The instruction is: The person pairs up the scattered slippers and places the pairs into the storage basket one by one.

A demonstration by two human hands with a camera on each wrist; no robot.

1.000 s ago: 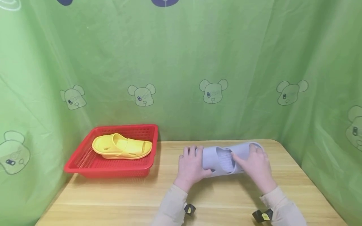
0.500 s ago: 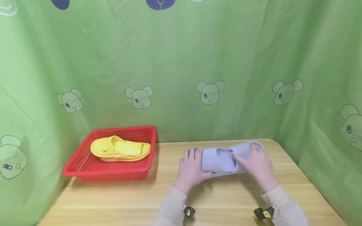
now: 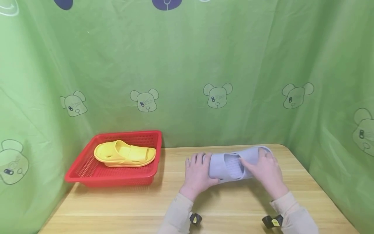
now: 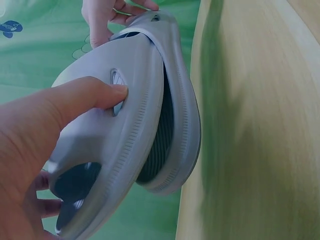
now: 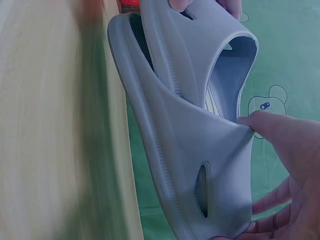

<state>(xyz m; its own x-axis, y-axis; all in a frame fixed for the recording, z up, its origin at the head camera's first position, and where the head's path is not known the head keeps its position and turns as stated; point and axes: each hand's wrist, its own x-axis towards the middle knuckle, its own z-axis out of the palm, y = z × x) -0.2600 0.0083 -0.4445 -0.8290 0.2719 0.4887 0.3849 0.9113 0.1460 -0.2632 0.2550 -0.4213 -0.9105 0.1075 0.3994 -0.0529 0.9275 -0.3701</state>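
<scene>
Two pale lilac-grey slippers, fitted into each other, hang just above the table on the right side of the head view. My left hand (image 3: 198, 174) grips the left slipper (image 3: 217, 165), its thumb over a side slot and its fingers over the far side. The right slipper (image 3: 248, 156) is held by my right hand (image 3: 267, 172), with the thumb at the edge of the strap. In the right wrist view, the sole of the right-hand slipper (image 5: 170, 135) overlaps the other slipper (image 5: 190, 55). Parts of both insoles are hidden.
A red plastic basket (image 3: 112, 180) stands at the left of the wooden table (image 3: 131, 208). Inside it lie yellow slippers (image 3: 138, 154), stacked together. Green curtain (image 3: 181, 123) with bear drawings surrounds the table's back and sides.
The head view has shifted slightly, so basket and curtain appear a little lower and to the left. Both hands keep their hold on the slippers, almost still.
</scene>
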